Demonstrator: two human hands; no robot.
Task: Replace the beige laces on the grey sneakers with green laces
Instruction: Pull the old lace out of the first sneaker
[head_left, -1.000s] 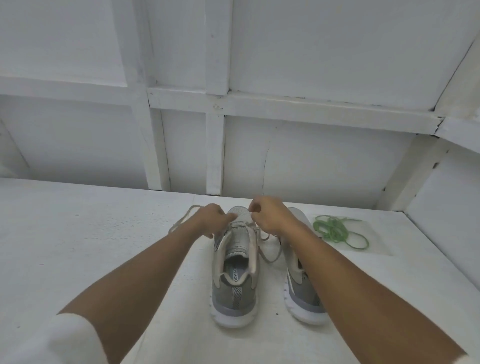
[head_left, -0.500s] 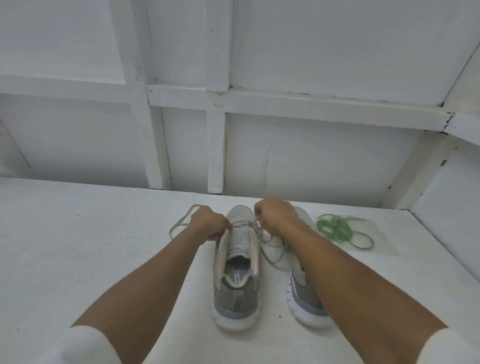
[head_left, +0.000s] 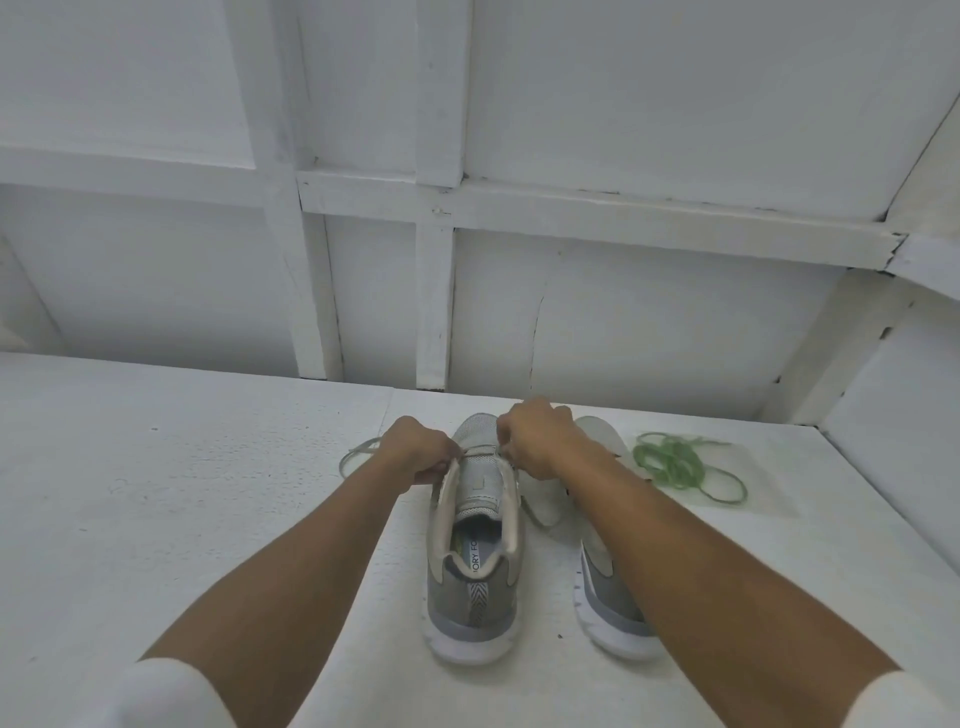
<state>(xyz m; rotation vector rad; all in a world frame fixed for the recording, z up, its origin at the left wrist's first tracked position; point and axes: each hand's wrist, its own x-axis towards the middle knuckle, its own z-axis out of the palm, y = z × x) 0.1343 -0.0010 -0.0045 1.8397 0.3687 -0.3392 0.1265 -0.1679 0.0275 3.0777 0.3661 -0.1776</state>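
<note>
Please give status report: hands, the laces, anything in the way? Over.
Left hand, right hand: both pinch beige lace at toe-end eyelets of left sneaker. Green laces lie untouched right of right sneaker. No obstruction seen.
</note>
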